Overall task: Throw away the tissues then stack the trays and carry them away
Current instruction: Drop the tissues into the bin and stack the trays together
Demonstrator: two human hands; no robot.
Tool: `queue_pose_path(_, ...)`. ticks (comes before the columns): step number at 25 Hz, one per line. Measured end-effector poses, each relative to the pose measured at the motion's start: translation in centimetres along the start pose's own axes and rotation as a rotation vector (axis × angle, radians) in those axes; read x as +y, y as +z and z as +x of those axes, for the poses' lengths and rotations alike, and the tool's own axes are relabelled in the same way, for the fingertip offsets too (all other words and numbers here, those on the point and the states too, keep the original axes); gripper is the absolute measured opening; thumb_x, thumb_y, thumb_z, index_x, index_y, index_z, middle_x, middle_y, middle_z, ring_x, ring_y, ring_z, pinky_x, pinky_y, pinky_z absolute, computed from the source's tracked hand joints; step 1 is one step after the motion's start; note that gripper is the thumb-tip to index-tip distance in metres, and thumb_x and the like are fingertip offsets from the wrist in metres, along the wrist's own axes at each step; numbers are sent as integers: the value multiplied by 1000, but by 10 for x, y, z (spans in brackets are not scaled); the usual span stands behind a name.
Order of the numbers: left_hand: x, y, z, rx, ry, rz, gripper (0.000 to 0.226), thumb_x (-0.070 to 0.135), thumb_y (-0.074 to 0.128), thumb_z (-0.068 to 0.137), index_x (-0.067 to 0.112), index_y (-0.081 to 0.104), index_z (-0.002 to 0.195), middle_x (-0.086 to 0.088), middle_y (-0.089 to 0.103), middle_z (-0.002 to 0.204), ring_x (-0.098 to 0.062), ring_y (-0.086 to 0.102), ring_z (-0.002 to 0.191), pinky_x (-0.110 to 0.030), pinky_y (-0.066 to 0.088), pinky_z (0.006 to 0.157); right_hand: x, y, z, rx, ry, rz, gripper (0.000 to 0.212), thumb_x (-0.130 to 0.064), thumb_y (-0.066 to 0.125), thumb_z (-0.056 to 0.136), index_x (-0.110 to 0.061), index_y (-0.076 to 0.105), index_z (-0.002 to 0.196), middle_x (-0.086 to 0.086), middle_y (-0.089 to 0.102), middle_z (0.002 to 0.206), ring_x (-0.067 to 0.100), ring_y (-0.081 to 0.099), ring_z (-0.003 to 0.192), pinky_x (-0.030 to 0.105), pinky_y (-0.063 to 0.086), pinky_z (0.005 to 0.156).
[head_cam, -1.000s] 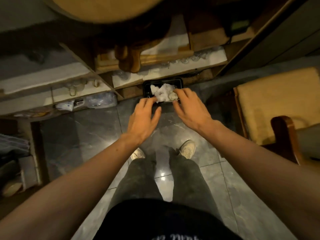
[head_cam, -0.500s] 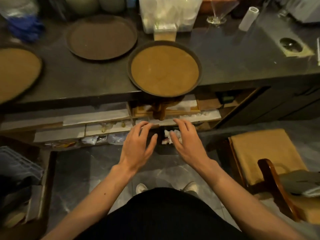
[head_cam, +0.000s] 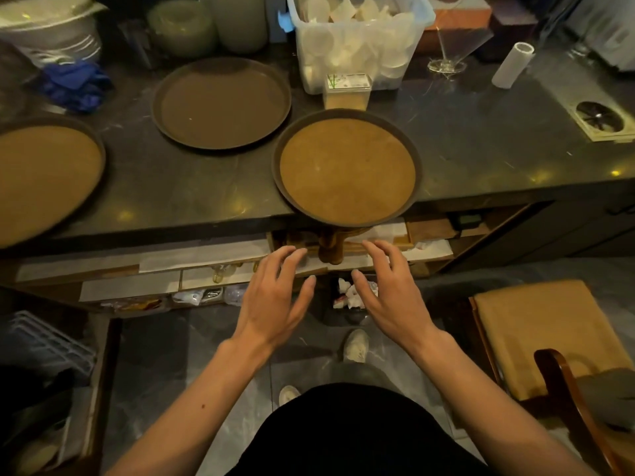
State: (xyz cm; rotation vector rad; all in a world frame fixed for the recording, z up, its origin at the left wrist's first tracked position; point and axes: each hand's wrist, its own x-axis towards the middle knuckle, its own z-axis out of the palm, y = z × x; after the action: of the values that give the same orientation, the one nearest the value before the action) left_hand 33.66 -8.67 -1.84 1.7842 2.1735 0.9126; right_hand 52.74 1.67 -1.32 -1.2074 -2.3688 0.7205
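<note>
Hovering below table edge: left hand and right hand both empty, fingers spread. Tissues lie in bin on floor. Three trays wait unstacked: nearest tray overhangs edge, easy first grab; middle tray, left tray apart.

A round dark-rimmed tray with a tan cork-like lining is showing warm ochre against the near-black stone counter, which is carrying faint pale scratches, while a second round tray of the same tan and dark rim is sitting at the left and a third round tray is looking plain dull brown all over. Crumpled white tissues are showing pale in a black bin over grey veined floor tiles, and a bundle of deep blue cloth is lying near a clear plastic tub of white cups.
</note>
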Motion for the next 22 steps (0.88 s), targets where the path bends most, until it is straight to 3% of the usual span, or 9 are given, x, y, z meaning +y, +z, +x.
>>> queue_pose_path(7,9,29,90,-18,-123,28,49,41,46,98,14,45,140,-8,46,139,-22,44,127,-38,46,99,57,-26,85,12,48,11,55,-37,51,99,-18,35,148,9,37,145,24,40,133,41,43,105)
queue_pose_path(13,3,50,160,-1,-244,81,51,40,49,98,14,41,141,-12,43,140,-26,47,124,-40,46,97,101,-43,161,-38,151,-13,61,-41,52,97,-23,27,150,13,27,151,31,33,137,45,43,102)
queue_pose_path(22,-64,54,232,-103,-492,82,69,50,58,90,18,32,145,-18,25,152,-37,26,138,-54,37,108,134,-34,233,-58,420,-140,73,-55,53,92,-22,23,150,17,25,150,35,34,132,51,41,102)
